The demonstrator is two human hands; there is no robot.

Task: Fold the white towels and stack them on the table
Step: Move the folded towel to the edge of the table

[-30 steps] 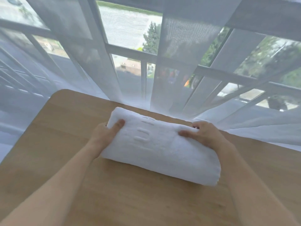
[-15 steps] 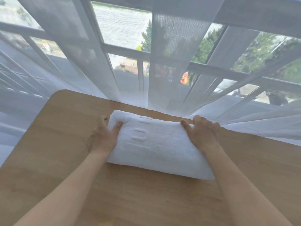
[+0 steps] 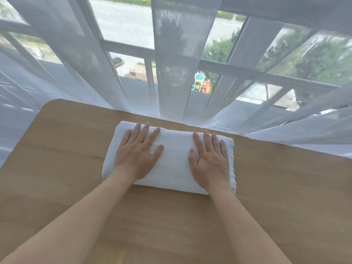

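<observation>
A folded white towel lies flat near the far edge of the wooden table. My left hand rests palm down on the towel's left half, fingers spread. My right hand lies palm down on its right half, fingers spread too. Neither hand grips the cloth; both press on top of it. The towel's right end shows layered edges.
Sheer white curtains hang just behind the table's far edge and brush it on the right. A window with a grey frame is behind them. The table's rounded far-left corner is in view.
Both hands let go of the towel's ends and moved onto its top, now lying flat with fingers spread. The towel sits a little squarer to the table edge.
</observation>
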